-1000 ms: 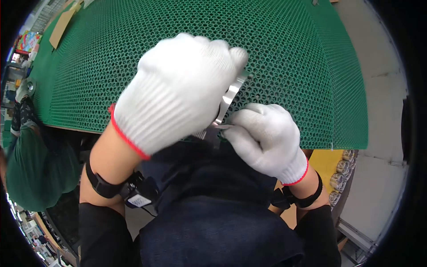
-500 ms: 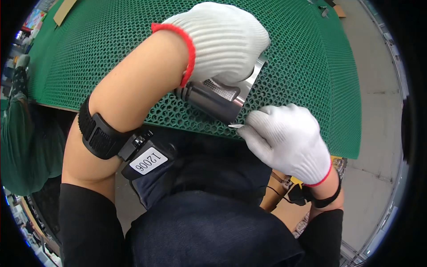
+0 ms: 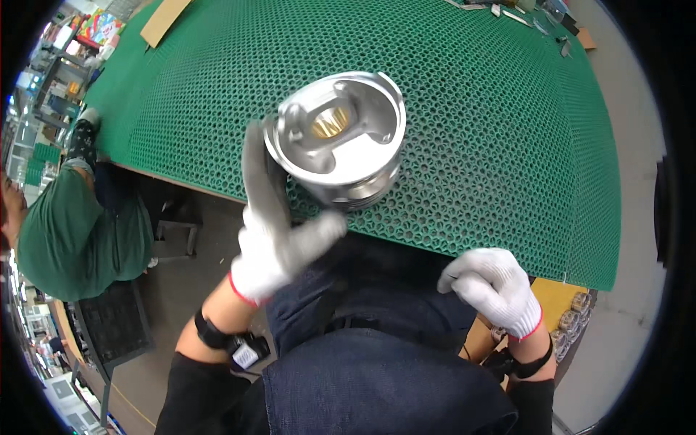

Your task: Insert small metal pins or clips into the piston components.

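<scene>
A silver metal piston point(image 3: 362, 156) is on the green mat near its front edge, its hollow side up and a gold-coloured pin bore showing inside. My left hand point(image 3: 270, 239), in a white glove with grey palm, is at the piston's left, smeared by motion. Its fingers reach up along the piston's side and its thumb is spread away; I cannot tell whether they touch it. Lower right, just off the mat's front edge, my gloved right hand point(image 3: 496, 286) is closed in a pinch. A thin dark tip of the small pointed blade shows at its fingers.
The green honeycomb mat point(image 3: 493, 167) covers the table. Small tools point(image 3: 507, 13) lie at its far right edge, a cardboard piece point(image 3: 165, 22) at the far left. A person in green point(image 3: 80, 225) sits at left. More metal pistons point(image 3: 573, 319) stand on yellow at lower right.
The piston has gone from lying on its side to hollow side up. My left hand has come off its top to its left side and opened. My right hand has drawn back toward me.
</scene>
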### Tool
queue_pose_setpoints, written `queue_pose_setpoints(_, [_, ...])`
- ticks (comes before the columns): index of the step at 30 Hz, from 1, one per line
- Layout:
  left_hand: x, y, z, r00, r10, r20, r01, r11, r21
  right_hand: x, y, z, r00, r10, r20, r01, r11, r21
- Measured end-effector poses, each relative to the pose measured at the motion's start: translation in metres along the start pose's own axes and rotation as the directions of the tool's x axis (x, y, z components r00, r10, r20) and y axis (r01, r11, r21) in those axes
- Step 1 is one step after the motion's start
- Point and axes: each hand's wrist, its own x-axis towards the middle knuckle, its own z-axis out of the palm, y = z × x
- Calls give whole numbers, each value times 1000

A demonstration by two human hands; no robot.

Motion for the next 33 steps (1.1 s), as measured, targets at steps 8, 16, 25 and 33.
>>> queue_pose_setpoints(8, [31,-13,-25,950,-311,5,311,947,-83,-28,27,17,945,326,-9,-257,761,595])
queue_pose_setpoints(16, [107,51,33,815,377,441,-571,657,492,-12,24,6,945,243,-217,0,666,746])
queue_pose_setpoints(25, [78,80,67,791,286,541,-604,509,613,27,-2,-2,917,87,-389,50,943,329])
queue_pose_setpoints(33, [107,81,74,800,205,564,-570,555,606,34,-3,1,860,-242,-450,196,969,-148])
